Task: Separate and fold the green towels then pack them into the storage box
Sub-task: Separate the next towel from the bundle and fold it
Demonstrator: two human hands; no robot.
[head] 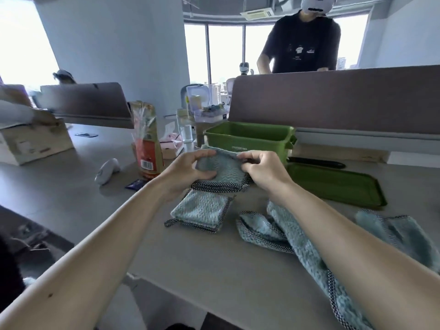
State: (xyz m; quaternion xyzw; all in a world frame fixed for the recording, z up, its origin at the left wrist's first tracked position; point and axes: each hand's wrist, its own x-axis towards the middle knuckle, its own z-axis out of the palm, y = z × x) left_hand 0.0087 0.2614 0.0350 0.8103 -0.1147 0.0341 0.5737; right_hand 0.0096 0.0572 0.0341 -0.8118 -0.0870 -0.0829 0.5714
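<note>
I am gripping a folded towel (220, 166) with both hands, left hand (188, 171) and right hand (262, 170), just in front of the storage box (250, 139); loosening either pinch risks it unfolding before reaching the box.

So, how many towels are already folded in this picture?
2 for certain: one held in both hands, one on the table below it. The heap at right is unfolded; the box's inside is hidden.
</note>
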